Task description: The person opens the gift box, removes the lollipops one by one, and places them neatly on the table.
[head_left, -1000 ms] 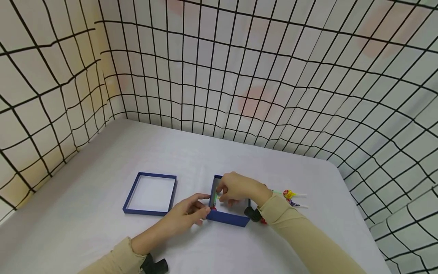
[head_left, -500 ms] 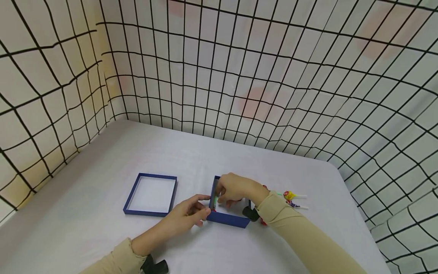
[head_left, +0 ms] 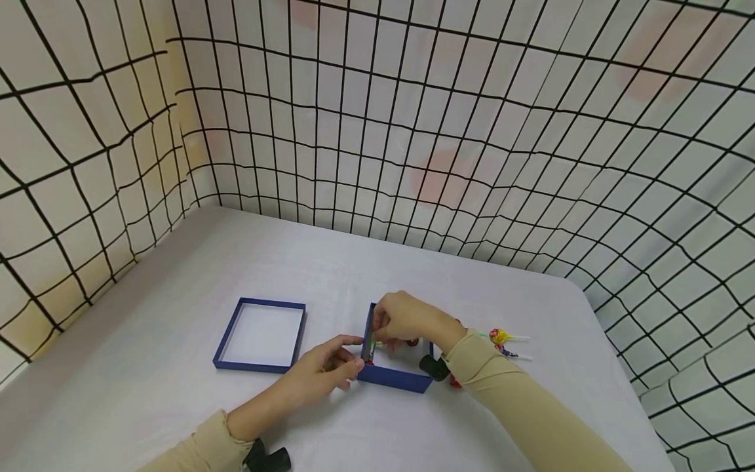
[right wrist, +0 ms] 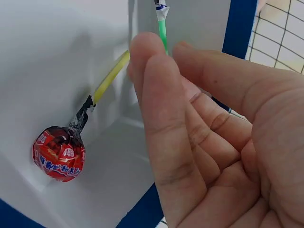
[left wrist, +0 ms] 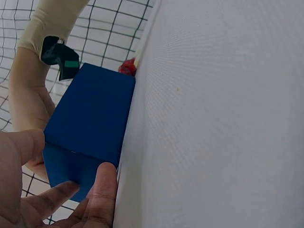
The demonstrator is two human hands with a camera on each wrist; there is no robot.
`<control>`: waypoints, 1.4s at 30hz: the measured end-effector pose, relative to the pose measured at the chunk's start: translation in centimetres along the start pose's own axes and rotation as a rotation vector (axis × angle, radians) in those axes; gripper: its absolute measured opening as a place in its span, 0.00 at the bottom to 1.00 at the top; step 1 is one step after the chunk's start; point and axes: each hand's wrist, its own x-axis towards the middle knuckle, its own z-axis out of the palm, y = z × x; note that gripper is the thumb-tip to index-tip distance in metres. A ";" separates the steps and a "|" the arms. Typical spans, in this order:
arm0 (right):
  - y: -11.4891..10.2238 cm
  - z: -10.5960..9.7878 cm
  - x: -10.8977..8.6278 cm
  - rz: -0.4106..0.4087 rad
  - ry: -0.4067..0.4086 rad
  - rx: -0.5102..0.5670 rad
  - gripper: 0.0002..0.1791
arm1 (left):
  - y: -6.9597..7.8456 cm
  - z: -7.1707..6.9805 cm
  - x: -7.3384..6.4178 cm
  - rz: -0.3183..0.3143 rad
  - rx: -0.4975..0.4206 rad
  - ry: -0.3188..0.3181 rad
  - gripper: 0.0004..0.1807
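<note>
A blue box [head_left: 395, 378] with a pale inside stands in front of me. My right hand [head_left: 404, 316] reaches down into it, near its left wall. In the right wrist view, a red-wrapped lollipop [right wrist: 59, 154] lies on the box floor, its yellow stick [right wrist: 111, 77] running behind my index finger. A gap shows between thumb and index fingertip. Past them, a green lollipop stick [right wrist: 163, 35] lies along the wall. My left hand [head_left: 321, 370] touches the box's outer left side and near corner, fingers [left wrist: 107, 178] resting against the blue cardboard.
A shallow blue-rimmed tray [head_left: 250, 366], like a lid, lies left of the box. Right of the box are a yellow-wrapped lollipop [head_left: 499, 336], a purple one [head_left: 504, 351] and a red one [head_left: 455, 381]. Black wire mesh [head_left: 354, 131] encloses the table's back and sides.
My right hand has risen slightly inside the box, and the red lollipop's head now shows beneath it. The left hand has stayed at the box's corner.
</note>
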 end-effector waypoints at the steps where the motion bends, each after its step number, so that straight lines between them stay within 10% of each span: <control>1: 0.1 -0.1 -0.1 -0.012 0.005 0.019 0.04 | 0.0 0.0 0.0 0.000 0.000 0.001 0.28; 21: 2.9 -1.3 -2.3 -0.108 -0.007 0.335 0.02 | 0.2 0.3 0.7 -0.014 0.027 -0.006 0.29; 42: 5.9 -0.5 -8.3 -0.208 0.191 0.590 0.04 | 0.5 0.2 -0.2 -0.049 0.043 0.016 0.30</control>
